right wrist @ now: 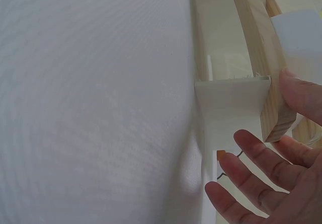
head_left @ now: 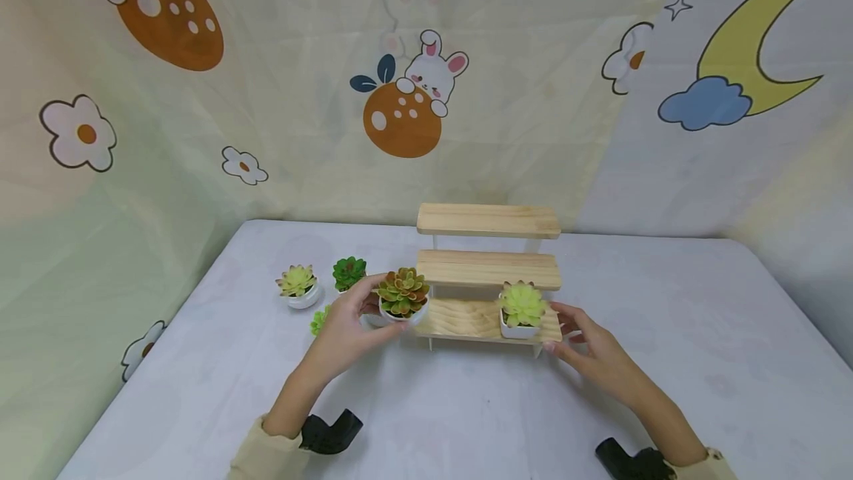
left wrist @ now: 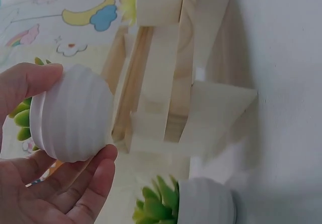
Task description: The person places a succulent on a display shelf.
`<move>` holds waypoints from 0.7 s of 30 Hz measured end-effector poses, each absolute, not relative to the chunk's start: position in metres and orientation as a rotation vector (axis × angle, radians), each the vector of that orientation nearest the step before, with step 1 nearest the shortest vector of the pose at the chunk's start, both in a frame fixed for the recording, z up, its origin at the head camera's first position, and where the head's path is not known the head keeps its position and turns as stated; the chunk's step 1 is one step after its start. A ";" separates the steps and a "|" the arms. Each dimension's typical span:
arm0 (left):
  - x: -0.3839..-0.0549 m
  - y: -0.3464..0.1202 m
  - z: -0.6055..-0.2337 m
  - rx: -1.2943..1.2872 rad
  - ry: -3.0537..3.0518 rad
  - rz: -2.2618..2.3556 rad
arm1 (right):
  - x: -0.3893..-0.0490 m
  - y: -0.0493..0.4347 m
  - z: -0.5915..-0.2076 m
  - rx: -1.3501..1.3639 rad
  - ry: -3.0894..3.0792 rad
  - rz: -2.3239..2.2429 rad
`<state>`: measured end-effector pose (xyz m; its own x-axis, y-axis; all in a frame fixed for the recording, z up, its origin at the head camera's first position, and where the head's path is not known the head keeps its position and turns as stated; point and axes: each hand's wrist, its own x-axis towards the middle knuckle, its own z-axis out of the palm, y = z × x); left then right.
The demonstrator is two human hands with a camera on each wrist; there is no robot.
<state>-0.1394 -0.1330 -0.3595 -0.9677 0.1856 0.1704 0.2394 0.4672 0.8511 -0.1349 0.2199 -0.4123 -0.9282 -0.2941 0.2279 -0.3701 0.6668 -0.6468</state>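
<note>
My left hand (head_left: 349,332) holds a reddish-green potted succulent (head_left: 403,292) just off the left end of the wooden tiered stand (head_left: 489,269). Thumb and fingers wrap its ribbed white pot (left wrist: 75,116), which is tilted on its side in the left wrist view. At the stand's right end, my right hand (head_left: 596,354) grips the lowest shelf (right wrist: 264,48), thumb on its edge and index finger behind the end. On that same shelf, near the right hand, a yellow-green succulent (head_left: 522,306) sits in a square white pot.
Left of the stand, more potted succulents stand on the white-covered table (head_left: 493,421): a pale yellow-green one (head_left: 298,284), a dark green one (head_left: 349,272) and a bright green one (head_left: 320,319), partly hidden by the left hand. A patterned curtain (head_left: 520,161) hangs behind.
</note>
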 end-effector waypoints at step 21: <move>-0.148 -0.083 -0.376 -0.481 -2.720 -1.514 | -0.135 0.219 -0.411 0.554 -2.767 1.122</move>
<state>-0.1475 -0.0829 -0.3760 -0.9532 0.2679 0.1400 0.2602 0.4914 0.8312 -0.1346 0.2190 -0.4114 -0.9281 -0.2927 0.2301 -0.3703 0.6615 -0.6522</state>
